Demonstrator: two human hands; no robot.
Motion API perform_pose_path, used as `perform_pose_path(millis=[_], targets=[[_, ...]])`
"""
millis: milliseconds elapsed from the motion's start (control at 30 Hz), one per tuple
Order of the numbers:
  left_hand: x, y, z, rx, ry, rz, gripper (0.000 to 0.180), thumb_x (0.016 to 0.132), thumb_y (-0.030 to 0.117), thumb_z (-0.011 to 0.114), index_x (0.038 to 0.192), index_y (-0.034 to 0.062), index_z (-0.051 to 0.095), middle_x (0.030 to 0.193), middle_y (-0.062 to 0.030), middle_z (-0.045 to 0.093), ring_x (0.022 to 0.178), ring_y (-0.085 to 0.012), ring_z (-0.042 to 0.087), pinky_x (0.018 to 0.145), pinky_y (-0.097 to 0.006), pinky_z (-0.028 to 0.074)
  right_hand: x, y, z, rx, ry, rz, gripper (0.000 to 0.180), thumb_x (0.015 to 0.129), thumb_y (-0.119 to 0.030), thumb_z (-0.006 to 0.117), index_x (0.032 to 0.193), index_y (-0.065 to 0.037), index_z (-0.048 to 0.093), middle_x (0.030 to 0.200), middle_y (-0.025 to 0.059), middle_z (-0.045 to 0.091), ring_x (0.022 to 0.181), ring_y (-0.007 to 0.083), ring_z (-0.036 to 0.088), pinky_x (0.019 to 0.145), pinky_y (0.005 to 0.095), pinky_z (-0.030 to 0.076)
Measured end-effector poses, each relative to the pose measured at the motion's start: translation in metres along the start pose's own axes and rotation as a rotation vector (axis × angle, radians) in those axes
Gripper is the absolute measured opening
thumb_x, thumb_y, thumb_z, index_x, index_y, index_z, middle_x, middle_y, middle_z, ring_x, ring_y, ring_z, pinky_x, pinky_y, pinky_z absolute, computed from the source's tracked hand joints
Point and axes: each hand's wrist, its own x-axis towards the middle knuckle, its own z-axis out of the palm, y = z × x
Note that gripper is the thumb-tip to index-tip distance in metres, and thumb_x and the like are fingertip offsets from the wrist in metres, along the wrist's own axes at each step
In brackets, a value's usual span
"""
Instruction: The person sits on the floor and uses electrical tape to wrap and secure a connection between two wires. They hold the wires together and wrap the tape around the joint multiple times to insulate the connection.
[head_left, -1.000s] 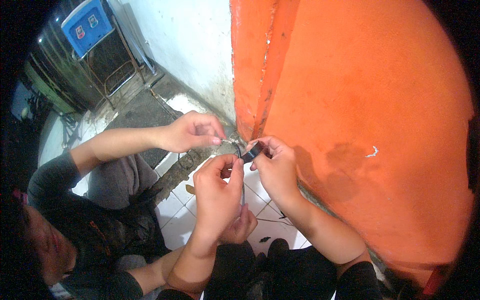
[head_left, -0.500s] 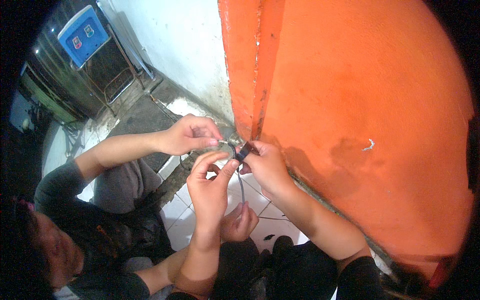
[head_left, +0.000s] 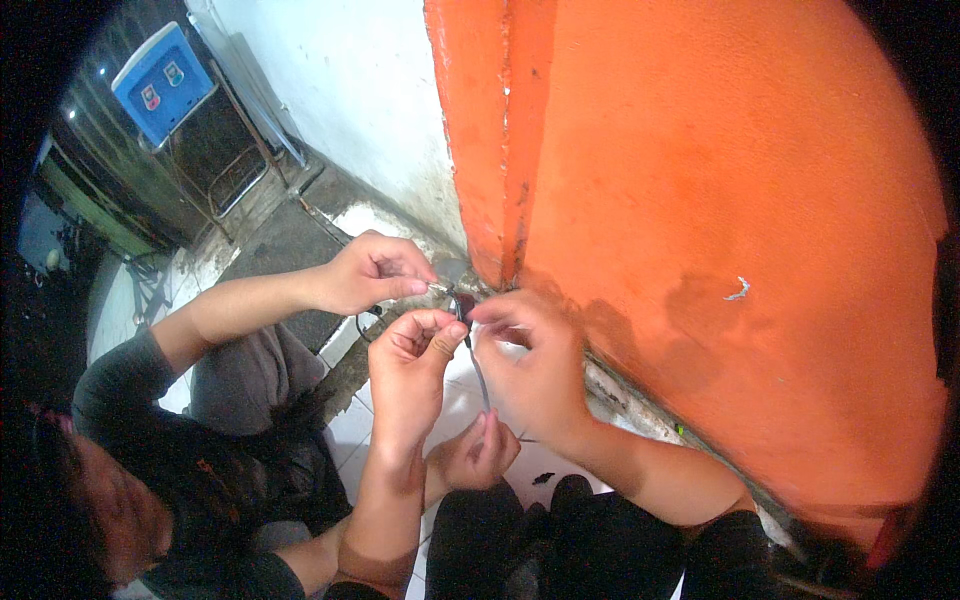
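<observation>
A thin grey cable [head_left: 480, 382] runs between the hands, with a dark wrapped part [head_left: 459, 308] near its upper end. My left hand [head_left: 408, 375] pinches the cable just below that wrapping, thumb against fingers. Close on its right, my right hand [head_left: 540, 360] is smeared by motion, its fingers curved toward the wrapped part; whether they hold anything cannot be made out. Another person's hand [head_left: 375, 272] grips the pale upper tip of the cable. That person's other hand [head_left: 480, 452] pinches the grey cable lower down.
An orange wall [head_left: 720, 200] rises on the right and meets a white wall [head_left: 340, 90]. White floor tiles [head_left: 455, 400] lie below the hands, with a small black scrap [head_left: 543, 478]. At the far left stands a blue panel [head_left: 165, 85] on a metal frame. The other person crouches at left.
My right hand has turned and shifted with a blur; the black tape roll it held no longer shows clearly. My left fingers have closed onto the cable. The other person's hands stay nearly still.
</observation>
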Motion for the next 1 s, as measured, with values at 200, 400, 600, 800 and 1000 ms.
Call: perform_pose_path(millis=[200,400,600,800,1000], targets=[[0.005,0.016,-0.005,-0.037,0.027,-0.176,0.009,0.089,0.006,0.073,0.095,-0.0007,0.071,0.085,-0.0044,0.071,0.074,-0.0067,0.06,0.069,-0.021,0.048,-0.012,-0.014,0.008,0.009,0.007,-0.005,0.02,0.081,-0.005,0.074,0.1,0.001,0.072,0.093,0.0129,0.068,0.079,0.0238,0.068,0.074,0.0333,0.054],[0.008,0.032,-0.002,0.208,0.027,-0.199,0.01,0.09,0.008,0.073,0.093,-0.0015,0.071,0.079,-0.0034,0.07,0.071,-0.0064,0.058,0.066,-0.021,0.046,-0.006,-0.007,0.011,0.057,0.047,0.041,0.013,0.081,-0.001,0.076,0.093,0.003,0.074,0.083,0.0116,0.07,0.073,0.0154,0.067,0.065,0.0283,0.053],[0.011,0.035,0.005,0.433,0.067,0.273,0.018,0.085,0.001,0.075,0.093,-0.0039,0.059,0.092,-0.0072,0.066,0.079,-0.0084,0.057,0.073,-0.024,0.048,-0.004,0.001,0.016,0.103,0.006,0.14,0.01,0.085,-0.004,0.073,0.091,0.004,0.071,0.082,0.0112,0.07,0.072,0.0132,0.066,0.064,0.0275,0.052],[0.014,0.035,0.007,0.383,0.071,0.265,0.023,0.083,0.001,0.076,0.092,-0.0025,0.056,0.093,-0.0068,0.064,0.08,-0.0078,0.056,0.072,-0.024,0.047,-0.003,-0.001,0.018,0.121,0.05,0.083,0.012,0.084,-0.003,0.073,0.094,0.003,0.071,0.083,0.0102,0.069,0.073,0.0138,0.067,0.065,0.0284,0.052],[0.012,0.045,0.017,0.528,0.157,0.32,0.022,0.08,0.008,0.081,0.087,0.0014,0.06,0.083,-0.0069,0.063,0.08,-0.0116,0.058,0.071,-0.026,0.046,-0.008,-0.005,0.017,-0.026,0.058,-0.111,0.018,0.081,0.001,0.073,0.098,0.001,0.072,0.088,0.0125,0.069,0.075,0.0227,0.069,0.068,0.0328,0.054]])
